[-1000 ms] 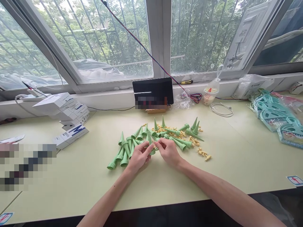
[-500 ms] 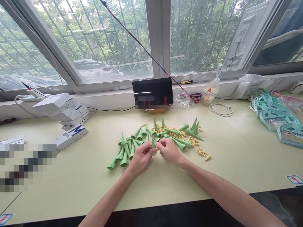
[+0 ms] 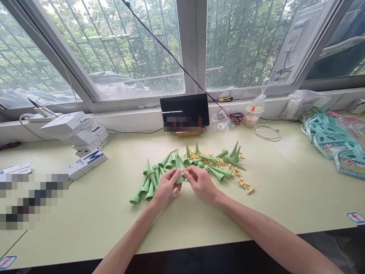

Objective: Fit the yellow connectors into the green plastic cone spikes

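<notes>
My left hand [image 3: 167, 185] is closed round a green plastic plant-watering spike [image 3: 180, 178], its wide collar toward me and its tip pointing away. Close beside it, my right hand [image 3: 203, 182] pinches a small yellow plastic piece [image 3: 183, 172] at the spike's side; the fingers partly cover it, so I cannot tell whether it is inserted. To the left lie several loose green spikes [image 3: 145, 185], and more green spikes [image 3: 218, 174] lie to the right. Small yellow valve pieces [image 3: 196, 156] are heaped behind my hands, with another yellow cluster [image 3: 245, 185] farther right.
At the back stands a dark screen [image 3: 184, 110]. White boxes [image 3: 87, 163] are stacked at the left. A bagged cup [image 3: 252, 114] and a coiled white cable [image 3: 266, 133] sit at the back right, near packaged turquoise items [image 3: 332, 139]. The table's front edge runs below my forearms.
The green spike in my left hand has shifted slightly left and turned from nearly upright to tilting away. My right hand stays close to it with the small yellow piece.
</notes>
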Motion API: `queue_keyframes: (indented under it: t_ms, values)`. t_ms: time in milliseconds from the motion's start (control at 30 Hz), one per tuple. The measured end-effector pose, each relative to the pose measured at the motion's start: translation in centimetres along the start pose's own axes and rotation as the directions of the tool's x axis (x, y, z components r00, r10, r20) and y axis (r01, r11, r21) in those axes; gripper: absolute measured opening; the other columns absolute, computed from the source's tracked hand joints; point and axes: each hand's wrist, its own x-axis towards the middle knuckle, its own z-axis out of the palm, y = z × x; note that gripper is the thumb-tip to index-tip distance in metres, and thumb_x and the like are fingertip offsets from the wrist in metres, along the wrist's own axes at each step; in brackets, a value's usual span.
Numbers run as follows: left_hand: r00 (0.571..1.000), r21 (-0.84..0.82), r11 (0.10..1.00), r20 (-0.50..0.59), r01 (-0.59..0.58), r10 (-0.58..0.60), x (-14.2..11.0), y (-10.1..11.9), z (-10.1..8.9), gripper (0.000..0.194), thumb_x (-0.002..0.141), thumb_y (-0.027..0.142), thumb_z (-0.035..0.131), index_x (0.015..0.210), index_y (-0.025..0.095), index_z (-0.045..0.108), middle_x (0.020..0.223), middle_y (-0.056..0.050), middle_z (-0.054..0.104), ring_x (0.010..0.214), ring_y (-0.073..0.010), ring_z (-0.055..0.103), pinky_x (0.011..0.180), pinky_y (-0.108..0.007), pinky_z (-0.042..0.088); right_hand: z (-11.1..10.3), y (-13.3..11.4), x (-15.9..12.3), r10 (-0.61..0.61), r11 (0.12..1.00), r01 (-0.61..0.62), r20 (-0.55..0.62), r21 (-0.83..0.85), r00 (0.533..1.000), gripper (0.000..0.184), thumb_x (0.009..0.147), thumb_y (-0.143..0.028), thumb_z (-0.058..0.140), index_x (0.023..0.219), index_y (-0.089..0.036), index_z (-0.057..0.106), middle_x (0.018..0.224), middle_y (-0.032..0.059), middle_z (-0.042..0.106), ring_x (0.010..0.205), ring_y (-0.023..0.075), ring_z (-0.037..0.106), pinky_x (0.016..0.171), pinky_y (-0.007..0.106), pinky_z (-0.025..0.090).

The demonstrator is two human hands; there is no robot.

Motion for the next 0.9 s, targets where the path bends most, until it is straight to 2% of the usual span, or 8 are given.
queue_keyframes:
  t_ms: [133, 333, 433, 567, 633, 767, 833, 900]
  values:
    - [1.0, 0.003, 1.0, 0.011, 0.028, -0.029, 0.0, -0.1, 0.0, 0.041, 0.084, 0.054, 0.068, 0.075, 0.015, 0.058, 0.065, 0.006, 0.039, 0.041, -0.0026, 0.037, 0.032, -0.016, 0.029, 0.0, 0.3, 0.0, -0.038, 0.999, 0.038, -0.002, 0.012, 0.999, 0.031, 0.1, -0.039, 0.047, 0.077, -0.019, 0.054, 0.066, -0.0019, 0.051, 0.06, 0.0125, 0.043, 0.057, 0.026, 0.034]
    - [1.0, 0.096, 0.995, -0.007, -0.017, 0.018, -0.2, 0.2, 0.1, 0.04, 0.085, 0.053, 0.068, 0.076, 0.015, 0.059, 0.067, 0.005, 0.043, 0.045, -0.0034, 0.036, 0.035, -0.017, 0.033, 0.1, 0.7, 0.0, -0.007, 1.0, 0.007, 0.005, 0.018, 1.0, 0.039, 0.099, -0.041, 0.046, 0.066, -0.021, 0.04, 0.059, -0.0043, 0.041, 0.055, 0.0116, 0.034, 0.053, 0.027, 0.028]
    - [0.999, 0.162, 0.986, 0.016, -0.049, 0.047, -0.3, 0.3, 0.2, 0.038, 0.085, 0.052, 0.068, 0.082, 0.015, 0.063, 0.074, 0.002, 0.05, 0.049, -0.0042, 0.039, 0.039, -0.018, 0.036, 0.1, 0.7, 0.0, 0.039, 0.998, -0.039, 0.01, 0.051, 0.999, 0.041, 0.098, -0.042, 0.047, 0.063, -0.021, 0.039, 0.057, -0.0047, 0.037, 0.054, 0.0112, 0.031, 0.051, 0.027, 0.025]
    - [0.994, 0.192, 0.976, 0.069, -0.101, 0.09, -0.2, -0.2, -0.1, 0.035, 0.087, 0.051, 0.067, 0.093, 0.016, 0.066, 0.076, 0.0, 0.055, 0.052, -0.0068, 0.043, 0.044, -0.02, 0.039, 0.0, 0.5, 0.2, 0.112, 0.986, -0.114, 0.022, 0.124, 0.993, 0.044, 0.095, -0.046, 0.051, 0.061, -0.02, 0.046, 0.054, -0.0041, 0.04, 0.051, 0.0107, 0.034, 0.05, 0.026, 0.027]
    - [0.989, 0.212, 0.967, 0.086, -0.139, 0.123, -0.1, -0.6, -0.3, 0.032, 0.088, 0.049, 0.067, 0.086, 0.017, 0.063, 0.073, 0.0, 0.055, 0.053, -0.0073, 0.043, 0.046, -0.021, 0.04, -0.1, 0.5, 0.4, 0.177, 0.968, -0.184, 0.056, 0.168, 0.983, 0.046, 0.093, -0.05, 0.053, 0.059, -0.019, 0.048, 0.049, -0.0047, 0.04, 0.047, 0.0102, 0.034, 0.048, 0.026, 0.028]
    - [0.98, 0.271, 0.942, 0.068, -0.198, 0.186, -0.1, -0.7, -0.2, 0.032, 0.087, 0.045, 0.068, 0.075, 0.017, 0.058, 0.064, 0.004, 0.045, 0.051, -0.0073, 0.041, 0.045, -0.02, 0.039, -0.3, 0.4, 0.6, 0.301, 0.898, -0.335, 0.155, 0.285, 0.941, 0.047, 0.091, -0.055, 0.055, 0.058, -0.02, 0.048, 0.041, -0.0067, 0.037, 0.039, 0.0088, 0.031, 0.042, 0.025, 0.025]
    - [0.982, 0.262, 0.946, 0.053, -0.19, 0.182, -0.2, -0.5, 0.1, 0.032, 0.086, 0.045, 0.069, 0.076, 0.017, 0.058, 0.065, 0.003, 0.046, 0.051, -0.0075, 0.043, 0.044, -0.02, 0.04, -0.2, 0.4, 0.6, 0.322, 0.873, -0.365, 0.181, 0.324, 0.929, 0.048, 0.091, -0.056, 0.053, 0.059, -0.021, 0.045, 0.041, -0.0077, 0.035, 0.037, 0.0085, 0.029, 0.041, 0.024, 0.023]
    - [0.988, 0.22, 0.964, 0.025, -0.152, 0.15, -0.3, -0.1, 0.4, 0.034, 0.086, 0.047, 0.069, 0.076, 0.016, 0.059, 0.069, 0.001, 0.05, 0.053, -0.0082, 0.046, 0.042, -0.02, 0.04, 0.0, 0.4, 0.5, 0.297, 0.887, -0.334, 0.161, 0.32, 0.941, 0.049, 0.093, -0.056, 0.051, 0.06, -0.021, 0.044, 0.043, -0.0074, 0.034, 0.039, 0.0089, 0.03, 0.042, 0.024, 0.024]
